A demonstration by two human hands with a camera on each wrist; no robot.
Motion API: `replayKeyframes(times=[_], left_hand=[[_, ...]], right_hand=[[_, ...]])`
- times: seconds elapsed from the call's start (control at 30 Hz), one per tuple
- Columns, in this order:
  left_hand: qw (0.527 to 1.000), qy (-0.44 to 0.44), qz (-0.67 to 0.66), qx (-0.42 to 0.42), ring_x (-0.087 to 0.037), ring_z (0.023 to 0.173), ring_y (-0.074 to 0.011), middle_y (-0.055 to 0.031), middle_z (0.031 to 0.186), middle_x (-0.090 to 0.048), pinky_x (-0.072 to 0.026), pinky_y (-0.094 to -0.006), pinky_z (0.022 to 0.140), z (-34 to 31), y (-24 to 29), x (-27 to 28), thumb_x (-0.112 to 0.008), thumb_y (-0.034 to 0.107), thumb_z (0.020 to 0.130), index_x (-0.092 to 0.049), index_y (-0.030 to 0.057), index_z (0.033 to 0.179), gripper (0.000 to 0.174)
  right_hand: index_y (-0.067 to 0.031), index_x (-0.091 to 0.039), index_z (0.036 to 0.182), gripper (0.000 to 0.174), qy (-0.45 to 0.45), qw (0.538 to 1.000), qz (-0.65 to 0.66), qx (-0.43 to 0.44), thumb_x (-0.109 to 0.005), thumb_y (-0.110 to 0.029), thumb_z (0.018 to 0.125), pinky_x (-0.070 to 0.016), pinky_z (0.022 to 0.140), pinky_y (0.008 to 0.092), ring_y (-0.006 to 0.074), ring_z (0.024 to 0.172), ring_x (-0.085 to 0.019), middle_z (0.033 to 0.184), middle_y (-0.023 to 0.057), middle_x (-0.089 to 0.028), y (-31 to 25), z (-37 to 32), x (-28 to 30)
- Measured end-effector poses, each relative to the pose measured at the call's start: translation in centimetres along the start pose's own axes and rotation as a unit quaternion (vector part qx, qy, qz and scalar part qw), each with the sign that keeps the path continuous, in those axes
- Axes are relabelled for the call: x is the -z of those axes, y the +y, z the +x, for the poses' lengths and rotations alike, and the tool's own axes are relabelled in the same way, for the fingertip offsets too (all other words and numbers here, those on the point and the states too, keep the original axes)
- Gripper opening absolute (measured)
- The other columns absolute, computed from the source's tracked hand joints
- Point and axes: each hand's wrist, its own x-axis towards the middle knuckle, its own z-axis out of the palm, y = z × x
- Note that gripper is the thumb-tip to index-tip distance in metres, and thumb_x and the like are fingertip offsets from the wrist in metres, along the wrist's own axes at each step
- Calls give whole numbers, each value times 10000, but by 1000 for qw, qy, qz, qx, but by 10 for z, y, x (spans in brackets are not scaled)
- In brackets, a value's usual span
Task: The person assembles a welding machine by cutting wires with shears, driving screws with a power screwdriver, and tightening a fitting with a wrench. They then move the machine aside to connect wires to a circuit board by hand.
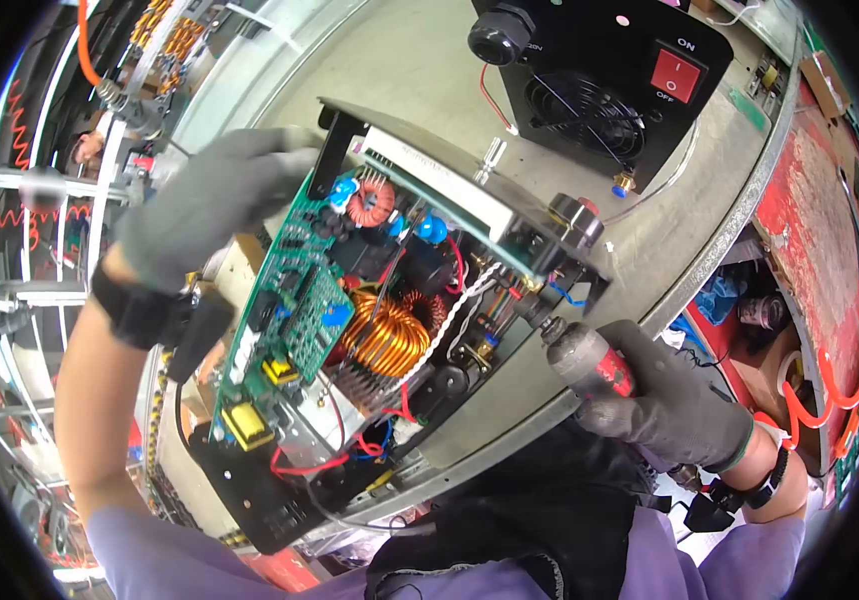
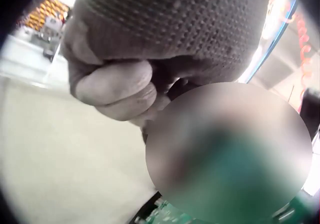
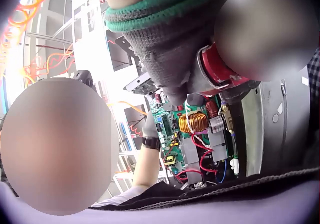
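Observation:
An opened electronic unit stands tilted on the bench, showing a green circuit board [image 1: 289, 290] and a copper-wound coil [image 1: 389, 335]. My gloved left hand [image 1: 214, 200] is at the far end of its black end panel [image 1: 419, 150]. Curled fingers [image 2: 120, 84] show in the left wrist view, close to a dark edge; a blurred patch hides part of that spot. With my gloved right hand [image 1: 669, 400] I grip a red and grey power screwdriver [image 1: 589, 365]. Its nose points at the near end of the panel, beside a round black knob [image 1: 576, 220].
Behind the unit is another black panel [image 1: 639, 60] with a red switch, a fan and a cable gland. A metal bench edge [image 1: 719, 260] curves along the right. Beyond it are a worn red surface [image 1: 809, 200] and an orange coiled hose [image 1: 829, 390].

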Motion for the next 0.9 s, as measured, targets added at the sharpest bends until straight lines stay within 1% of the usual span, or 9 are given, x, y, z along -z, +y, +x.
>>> replayKeyframes(times=[0.07,0.1,0.17,0.2,0.27,0.3,0.33,0.63,0.9], left_hand=[[964,-1,127,-235,-633,945,-166,-99,1022,-687,-516,-340,836,30,-35,-14,-593,230,949,-642,3,1130,295],[986,-84,11,-141,-635,951,-186,-116,1027,-686,-517,-347,843,35,-35,-12,-601,223,942,-634,-11,1142,310],[979,-171,-104,-45,-638,957,-206,-133,1032,-686,-519,-355,850,45,-42,-9,-609,217,936,-625,-24,1154,326],[977,-161,-46,-133,-641,964,-203,-132,1050,-688,-520,-356,853,49,-50,-10,-625,205,923,-626,-18,1166,331],[963,-152,9,-223,-644,970,-200,-132,1067,-690,-521,-356,856,60,-72,-24,-641,193,910,-627,-12,1179,339],[962,-150,-103,-204,-646,980,-208,-136,1084,-690,-520,-357,863,65,-81,-37,-656,181,892,-625,-12,1186,353],[960,-179,-110,-187,-645,982,-208,-135,1085,-690,-519,-357,864,67,-87,-40,-653,181,894,-625,-12,1186,351],[948,-271,-108,-127,-641,993,-206,-129,1096,-686,-514,-353,872,70,-98,-60,-633,179,906,-627,-13,1181,335],[943,-291,-117,-110,-638,1003,-203,-124,1106,-683,-510,-350,879,71,-101,-65,-616,178,917,-628,-14,1176,323]], right_hand=[[-31,-488,1252,709,17,1000,19,-2,-764,-511,809,-505,840,395,295,975,-649,1018,180,-631,3,6,-5],[-34,-484,1265,730,29,999,34,1,-768,-520,800,-510,847,396,311,997,-660,1032,186,-643,6,9,-9],[-33,-477,1279,757,31,998,45,-4,-771,-531,790,-511,862,396,321,1027,-660,1049,195,-653,15,17,-14],[-32,-474,1286,771,33,998,49,-7,-772,-537,785,-512,870,396,326,1042,-661,1058,199,-657,14,17,-15],[-32,-471,1301,798,23,998,48,-38,-774,-548,774,-513,884,399,338,1063,-662,1065,203,-670,6,18,-14],[-32,-471,1309,811,11,997,41,-67,-776,-554,769,-515,890,401,345,1070,-663,1064,204,-678,1,18,-13],[-32,-471,1309,811,14,997,43,-70,-776,-554,769,-515,890,401,345,1070,-663,1064,204,-678,2,18,-14],[-55,-448,1338,868,105,992,-56,30,-808,-547,720,-539,796,468,423,945,-678,931,245,-675,21,19,-36],[-94,-420,1341,860,142,987,-80,8,-833,-487,696,-542,703,482,435,831,-678,864,222,-665,11,15,-50]])
